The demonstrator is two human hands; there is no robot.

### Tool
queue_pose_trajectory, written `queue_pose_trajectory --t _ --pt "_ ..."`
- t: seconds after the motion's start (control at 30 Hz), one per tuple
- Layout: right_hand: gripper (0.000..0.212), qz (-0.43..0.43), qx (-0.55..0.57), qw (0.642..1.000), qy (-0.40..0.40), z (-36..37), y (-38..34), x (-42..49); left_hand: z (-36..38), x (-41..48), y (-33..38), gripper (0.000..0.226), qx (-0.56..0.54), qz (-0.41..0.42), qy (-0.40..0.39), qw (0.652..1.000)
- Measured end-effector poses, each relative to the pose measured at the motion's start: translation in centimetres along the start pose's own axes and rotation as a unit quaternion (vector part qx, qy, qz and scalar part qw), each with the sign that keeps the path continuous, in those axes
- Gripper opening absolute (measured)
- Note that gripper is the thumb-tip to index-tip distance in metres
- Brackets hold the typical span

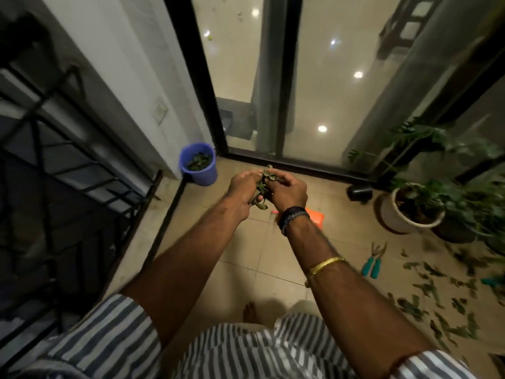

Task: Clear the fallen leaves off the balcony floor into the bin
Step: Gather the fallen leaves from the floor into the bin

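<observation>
My left hand and my right hand are held together in front of me, fingers curled round a bunch of green leaves pressed between them. The bunch is up in the air over the tiled floor. A blue bin with leaves in its bottom stands in the far left corner, beyond and to the left of my hands. Many fallen leaves lie scattered on the floor at the right.
A black metal railing runs along the left. A glass sliding door closes the far side. Potted plants stand at the right. Teal-handled garden shears and an orange thing lie on the tiles.
</observation>
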State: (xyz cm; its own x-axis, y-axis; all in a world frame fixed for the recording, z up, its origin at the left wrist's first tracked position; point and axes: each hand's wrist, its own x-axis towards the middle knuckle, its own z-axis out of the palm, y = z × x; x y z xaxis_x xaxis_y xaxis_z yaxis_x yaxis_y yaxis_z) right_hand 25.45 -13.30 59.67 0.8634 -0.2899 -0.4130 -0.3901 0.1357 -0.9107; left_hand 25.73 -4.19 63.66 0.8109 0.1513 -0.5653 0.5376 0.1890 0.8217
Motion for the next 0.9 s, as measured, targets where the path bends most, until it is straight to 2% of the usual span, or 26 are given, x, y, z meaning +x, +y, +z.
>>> queue_pose_trajectory --t 0.3,0.5,0.63,0.77,0.9 --pt "0.027 0.006 -0.027 0.994 -0.103 17.7 0.0 5.0 -13.3 9.9 5.7 0.023 -0.056 0.005 0.093 0.994" --pt "0.028 0.011 -0.056 0.989 -0.133 28.3 0.7 11.9 -19.7 20.0 8.7 0.026 -0.071 -0.01 0.109 0.991" --pt "0.034 0.027 -0.078 0.986 -0.144 34.8 0.6 16.8 -23.0 26.8 11.5 0.029 -0.069 -0.034 0.132 0.988" --pt "0.036 0.042 -0.105 0.983 -0.143 39.5 0.9 21.2 -25.2 32.7 13.5 0.02 -0.07 -0.085 0.154 0.982" --pt "0.035 0.07 -0.112 0.979 -0.153 43.2 2.5 25.5 -27.4 38.5 14.2 0.019 -0.066 -0.118 0.149 0.98"
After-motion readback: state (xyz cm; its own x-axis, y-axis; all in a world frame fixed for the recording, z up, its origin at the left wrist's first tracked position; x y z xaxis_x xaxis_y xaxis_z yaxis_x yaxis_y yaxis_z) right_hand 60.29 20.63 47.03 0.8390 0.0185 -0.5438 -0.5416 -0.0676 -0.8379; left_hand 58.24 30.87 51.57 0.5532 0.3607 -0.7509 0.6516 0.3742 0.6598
